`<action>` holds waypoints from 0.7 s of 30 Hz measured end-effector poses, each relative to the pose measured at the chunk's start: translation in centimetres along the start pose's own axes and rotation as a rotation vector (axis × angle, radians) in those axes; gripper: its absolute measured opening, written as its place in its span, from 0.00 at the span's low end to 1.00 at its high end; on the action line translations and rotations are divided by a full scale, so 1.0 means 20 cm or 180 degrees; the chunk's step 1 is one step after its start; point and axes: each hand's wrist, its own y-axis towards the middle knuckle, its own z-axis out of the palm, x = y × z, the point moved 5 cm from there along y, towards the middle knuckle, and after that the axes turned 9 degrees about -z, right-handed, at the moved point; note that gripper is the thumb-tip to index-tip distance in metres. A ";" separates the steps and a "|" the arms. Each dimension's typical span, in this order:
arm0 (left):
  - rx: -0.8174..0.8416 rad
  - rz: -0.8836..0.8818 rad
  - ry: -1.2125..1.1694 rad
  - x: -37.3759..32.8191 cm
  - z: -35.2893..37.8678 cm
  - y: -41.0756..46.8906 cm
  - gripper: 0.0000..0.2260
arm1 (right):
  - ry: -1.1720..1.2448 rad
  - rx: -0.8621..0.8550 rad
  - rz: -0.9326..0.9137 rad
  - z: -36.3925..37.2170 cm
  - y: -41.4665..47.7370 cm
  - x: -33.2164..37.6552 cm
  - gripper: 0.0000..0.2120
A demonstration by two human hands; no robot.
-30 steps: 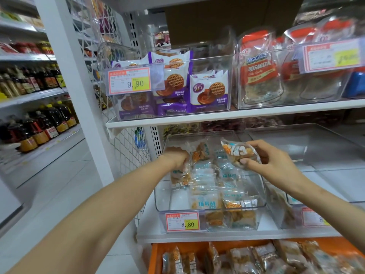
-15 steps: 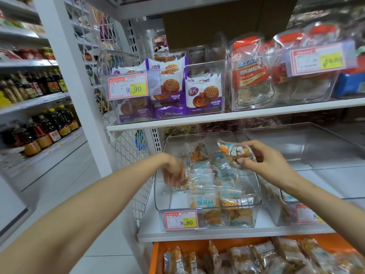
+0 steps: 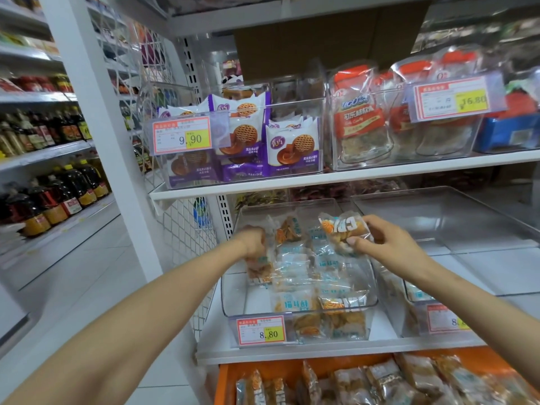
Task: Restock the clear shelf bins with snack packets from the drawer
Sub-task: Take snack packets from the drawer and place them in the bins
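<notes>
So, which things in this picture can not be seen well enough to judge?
Head view: the fingers of the left hand are hidden behind its own back, so its grip on the packet below is unclear.
Head view: the right forearm covers the neighbouring price tag after the 8.
Head view: the bottom edge cuts off the orange drawer.
Head view: small print on the 8.80 tag is blurred.

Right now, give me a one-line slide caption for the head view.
Left hand grips one packet inside the clear bin; right hand pinches a second packet over it.
</notes>
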 end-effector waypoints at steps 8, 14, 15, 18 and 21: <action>-0.0212 0.0354 0.1227 0.04 0.01 0.07 0.13 | 0.0207 -0.0009 -0.0091 0.00 0.00 0.02 0.09; -0.0378 0.0396 0.1390 0.05 0.02 0.11 0.16 | 0.0157 0.0028 -0.0142 0.00 0.01 0.01 0.10; -0.0306 0.0401 0.1420 0.05 0.03 0.11 0.16 | 0.0144 0.0036 -0.0143 0.00 0.01 0.01 0.10; -0.0149 0.0382 0.1404 0.02 0.06 0.11 0.14 | 0.0165 0.0055 -0.0143 0.00 0.01 0.00 0.10; 0.0031 0.0340 0.1449 0.00 0.09 0.10 0.17 | 0.0159 0.0075 -0.0163 0.00 0.01 0.00 0.10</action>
